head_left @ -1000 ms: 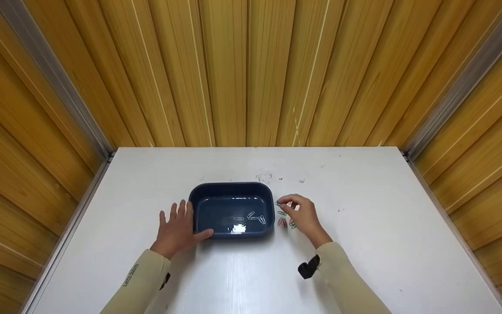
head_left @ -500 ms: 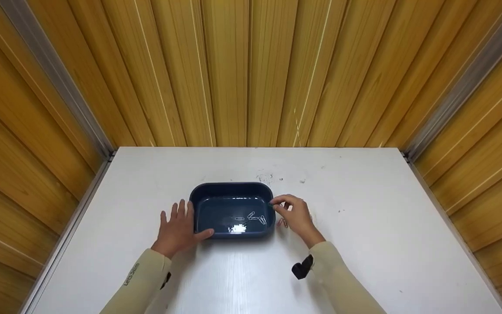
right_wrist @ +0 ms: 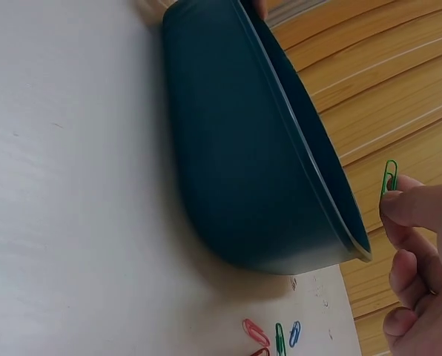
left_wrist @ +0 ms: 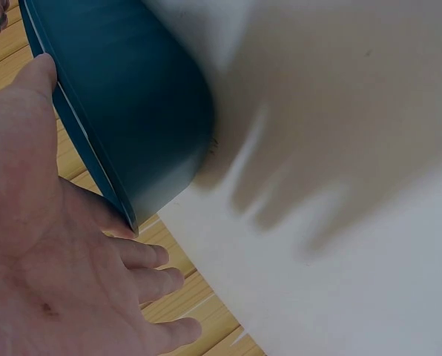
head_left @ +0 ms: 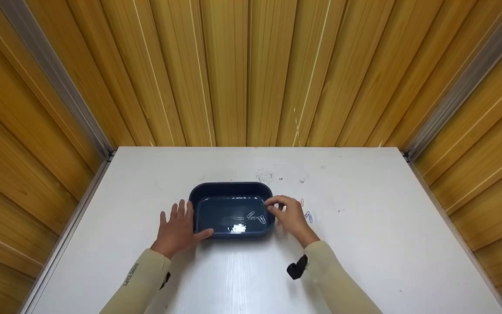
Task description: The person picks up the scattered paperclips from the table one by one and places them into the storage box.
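A dark blue rectangular tub (head_left: 233,189) stands on the white table, with several silver-looking paper clips (head_left: 251,217) on its floor. My left hand (head_left: 175,232) rests against its left end, fingers spread and straight, the thumb along the near rim. Between thumb and index finger, my right hand (head_left: 292,218) pinches a green paper clip (right_wrist: 389,176), whose upper loop sticks out past the fingertips in the right wrist view. In the head view those fingertips overlap the tub's right rim. The other fingers of that hand are curled in.
To the right of the tub, more paper clips lie on the table (head_left: 364,261), partly behind my right hand: blue clips (head_left: 308,216), a red one (head_left: 302,202), plus a pink clip (right_wrist: 256,332) and a green clip (right_wrist: 279,340). Yellow wood-look panels (head_left: 246,74) wall off the back and sides.
My right hand has moved left with the green paper clip, from beside the tub to its right rim. Blue and red clips on the table now show behind it. The left hand has stayed put.
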`<move>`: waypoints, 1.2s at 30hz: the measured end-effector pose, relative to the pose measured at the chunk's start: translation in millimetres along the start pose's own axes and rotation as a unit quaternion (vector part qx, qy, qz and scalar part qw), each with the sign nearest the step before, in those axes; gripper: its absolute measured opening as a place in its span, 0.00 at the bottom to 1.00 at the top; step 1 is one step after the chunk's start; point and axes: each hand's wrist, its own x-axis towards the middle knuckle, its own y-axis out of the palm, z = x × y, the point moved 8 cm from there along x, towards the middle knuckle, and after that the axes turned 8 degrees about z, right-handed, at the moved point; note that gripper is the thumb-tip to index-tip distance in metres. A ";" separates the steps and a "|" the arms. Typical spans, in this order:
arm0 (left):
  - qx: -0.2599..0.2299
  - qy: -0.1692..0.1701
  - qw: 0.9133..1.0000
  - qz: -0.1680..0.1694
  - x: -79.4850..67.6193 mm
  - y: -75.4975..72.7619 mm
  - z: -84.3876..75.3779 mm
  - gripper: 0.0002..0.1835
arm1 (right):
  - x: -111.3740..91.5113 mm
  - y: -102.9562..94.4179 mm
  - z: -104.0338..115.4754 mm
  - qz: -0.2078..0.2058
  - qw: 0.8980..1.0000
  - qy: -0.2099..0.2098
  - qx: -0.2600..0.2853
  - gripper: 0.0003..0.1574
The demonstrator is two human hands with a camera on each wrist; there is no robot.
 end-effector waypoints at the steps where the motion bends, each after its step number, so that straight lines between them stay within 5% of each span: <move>1: 0.000 0.000 1.000 0.002 0.3 0.3 0.3 0.58 | 0.0 0.9 -0.1 0.003 1.000 0.004 -0.002 0.11; 14: 0.000 0.002 1.000 0.008 -1.4 -0.2 0.2 0.59 | 0.4 0.4 -2.7 -0.004 1.000 0.000 0.002 0.12; 25: 0.004 -0.003 1.000 0.006 0.4 0.9 1.3 0.59 | -0.5 -16.6 -6.5 -0.031 0.999 -0.016 -0.002 0.10; 36: 0.000 -0.005 1.000 0.013 1.3 1.2 1.7 0.59 | -6.6 -34.4 -20.6 -0.038 0.999 0.013 -0.007 0.09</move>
